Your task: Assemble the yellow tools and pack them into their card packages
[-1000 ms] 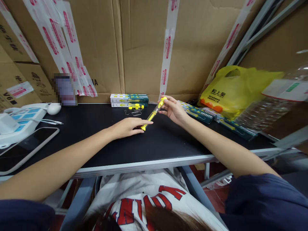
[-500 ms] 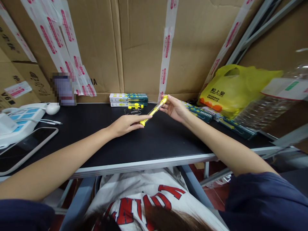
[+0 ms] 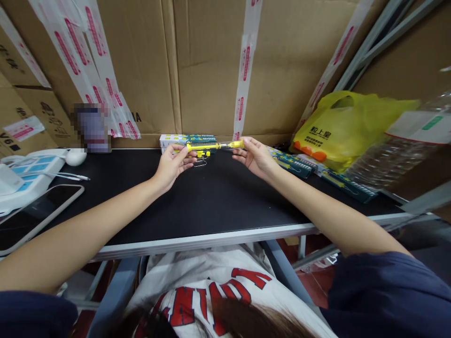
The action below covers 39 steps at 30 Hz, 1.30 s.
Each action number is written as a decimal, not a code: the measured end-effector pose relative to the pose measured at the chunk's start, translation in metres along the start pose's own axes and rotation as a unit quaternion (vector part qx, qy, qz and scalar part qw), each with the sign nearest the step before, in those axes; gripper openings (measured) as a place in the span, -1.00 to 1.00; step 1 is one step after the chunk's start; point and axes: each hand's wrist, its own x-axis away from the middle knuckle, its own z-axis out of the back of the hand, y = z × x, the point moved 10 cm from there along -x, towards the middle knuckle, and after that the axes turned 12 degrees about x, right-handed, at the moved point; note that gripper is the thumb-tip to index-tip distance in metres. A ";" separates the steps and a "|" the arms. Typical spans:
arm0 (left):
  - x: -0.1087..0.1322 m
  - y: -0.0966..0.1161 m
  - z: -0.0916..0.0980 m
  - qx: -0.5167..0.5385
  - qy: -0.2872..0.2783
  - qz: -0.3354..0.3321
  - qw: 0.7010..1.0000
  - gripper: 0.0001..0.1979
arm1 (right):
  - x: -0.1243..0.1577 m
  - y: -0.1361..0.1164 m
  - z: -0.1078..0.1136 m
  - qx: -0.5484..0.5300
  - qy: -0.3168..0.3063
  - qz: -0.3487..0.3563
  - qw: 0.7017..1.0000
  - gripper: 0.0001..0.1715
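Observation:
Both my hands hold a slim yellow spring scale [image 3: 204, 147] level above the back of the black table. My left hand [image 3: 169, 168] pinches its left end between thumb and fingers. At the other end, my right hand [image 3: 256, 157] grips the yellow end piece [image 3: 237, 144]. Between that piece and the yellow body, a thin clear or metallic section shows. Just below and behind the scale lie small yellow parts [image 3: 201, 154] and a bent wire hook [image 3: 200, 163], partly hidden by the left hand and the scale.
White-and-green boxes [image 3: 167, 140] stand against the cardboard behind. More boxes [image 3: 347, 184], a yellow plastic bag [image 3: 324, 126] and a large clear bottle [image 3: 398, 145] are at right. A power strip [image 3: 21, 188], cables and a phone [image 3: 38, 216] lie at left.
The spring scale has swung from slanted to level as my left hand rose and moved left. A thin section now shows near its right end. My right hand has barely moved.

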 end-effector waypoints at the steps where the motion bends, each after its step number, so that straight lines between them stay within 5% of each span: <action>1: 0.000 0.000 0.003 -0.001 0.009 0.000 1.000 -0.70 | 0.001 0.000 -0.001 -0.005 -0.003 -0.001 1.000 -0.48; 21: -0.010 -0.006 0.027 -0.035 0.089 0.013 0.995 -0.71 | 0.006 0.004 -0.014 0.057 -0.036 -0.006 0.998 -0.40; 29: -0.009 -0.005 0.034 -0.070 0.116 0.022 0.991 -0.78 | 0.010 -0.021 -0.016 0.188 -0.030 0.113 0.975 -0.43; 39: -0.008 -0.001 0.031 -0.126 0.091 -0.022 0.988 -0.73 | 0.016 -0.025 -0.010 0.239 0.015 0.146 0.960 -0.49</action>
